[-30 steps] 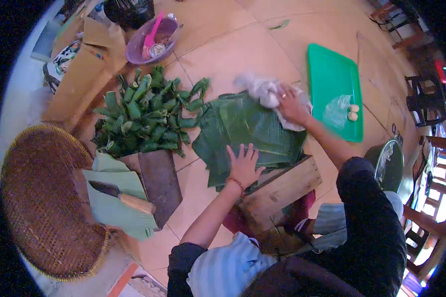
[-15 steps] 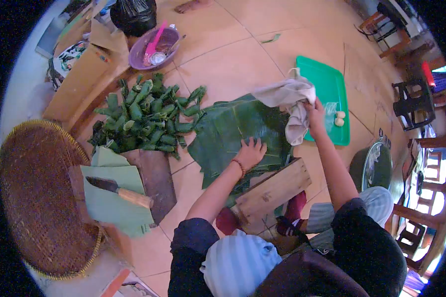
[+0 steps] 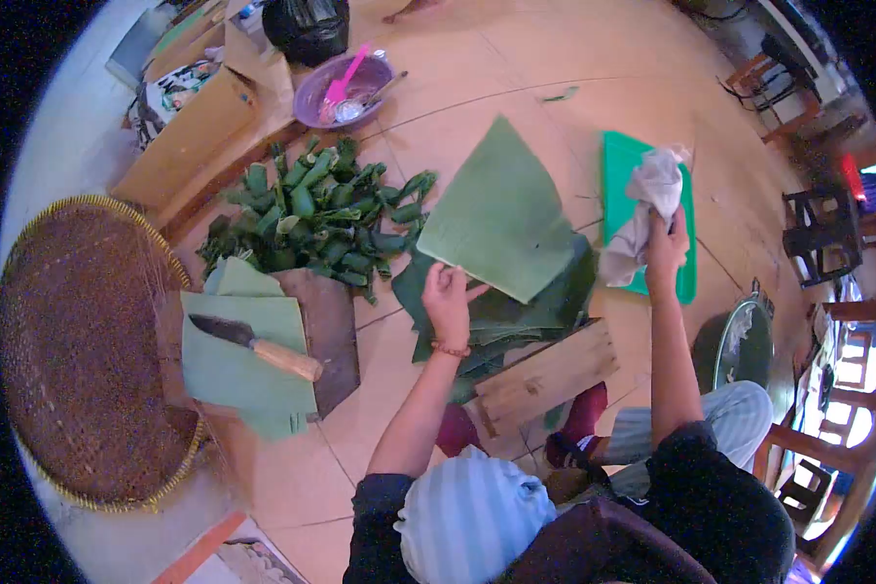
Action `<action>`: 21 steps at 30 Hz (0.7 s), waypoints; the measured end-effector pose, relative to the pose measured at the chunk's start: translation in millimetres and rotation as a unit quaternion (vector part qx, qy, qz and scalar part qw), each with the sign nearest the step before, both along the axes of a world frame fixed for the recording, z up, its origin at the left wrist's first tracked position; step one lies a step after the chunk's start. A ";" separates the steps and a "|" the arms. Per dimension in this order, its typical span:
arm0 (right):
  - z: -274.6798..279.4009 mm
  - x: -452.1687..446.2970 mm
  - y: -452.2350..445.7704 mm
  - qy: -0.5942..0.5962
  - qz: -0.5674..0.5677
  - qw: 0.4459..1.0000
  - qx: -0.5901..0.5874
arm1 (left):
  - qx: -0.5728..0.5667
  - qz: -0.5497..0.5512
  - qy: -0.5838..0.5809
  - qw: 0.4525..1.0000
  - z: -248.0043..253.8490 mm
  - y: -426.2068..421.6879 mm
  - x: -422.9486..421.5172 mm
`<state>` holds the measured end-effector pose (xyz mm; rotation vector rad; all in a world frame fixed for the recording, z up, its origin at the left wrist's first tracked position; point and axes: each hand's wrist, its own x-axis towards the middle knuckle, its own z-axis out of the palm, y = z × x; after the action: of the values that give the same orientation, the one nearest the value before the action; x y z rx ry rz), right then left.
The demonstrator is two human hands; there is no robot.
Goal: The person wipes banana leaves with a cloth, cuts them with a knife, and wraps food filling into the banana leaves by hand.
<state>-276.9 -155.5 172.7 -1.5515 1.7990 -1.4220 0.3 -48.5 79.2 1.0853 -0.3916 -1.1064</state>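
So the left hand (image 3: 448, 304) has its fingers pinching the near edge of a pale green, four-sided leaf sheet (image 3: 501, 214), which spreads out beyond them over a stack of dark green leaf sheets (image 3: 572, 277). Right hand's (image 3: 666, 255) fingers are bunched around a crumpled greyish-white cloth (image 3: 652, 187), bright green plastic tray (image 3: 621, 165) just past them.

No lettering reads anywhere at this moment! Over to the cardboard box (image 3: 187, 144): any print on its side comes through far too blurred to make out. Inside that box, the patterned item (image 3: 183, 90) shows busy markings, yet not one word or number resolves. Right of the box and nearer the person, the wooden board (image 3: 550, 378) carries faint smudges, none of them legible.
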 end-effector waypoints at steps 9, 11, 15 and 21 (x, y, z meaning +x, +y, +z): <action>-155.1 189.2 75.1 0.278 0.548 0.789 0.010 | -0.024 -0.046 -0.440 0.897 -180.5 43.1 11.9; -183.2 196.7 72.7 0.301 0.514 0.802 0.046 | 0.056 -0.062 -0.430 0.899 -199.7 48.7 16.6; -189.7 194.9 11.9 0.414 0.445 0.790 0.084 | 0.169 -0.072 0.112 0.977 -110.9 36.8 15.2; -183.9 149.0 -84.5 0.453 0.243 0.853 0.093 | 0.170 -0.082 0.124 0.974 -94.8 34.9 14.2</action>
<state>-127.8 -240.0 -11.2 -2.5570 1.6563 -0.2345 14.4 -13.6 -15.6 1.2087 -0.0949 -1.4762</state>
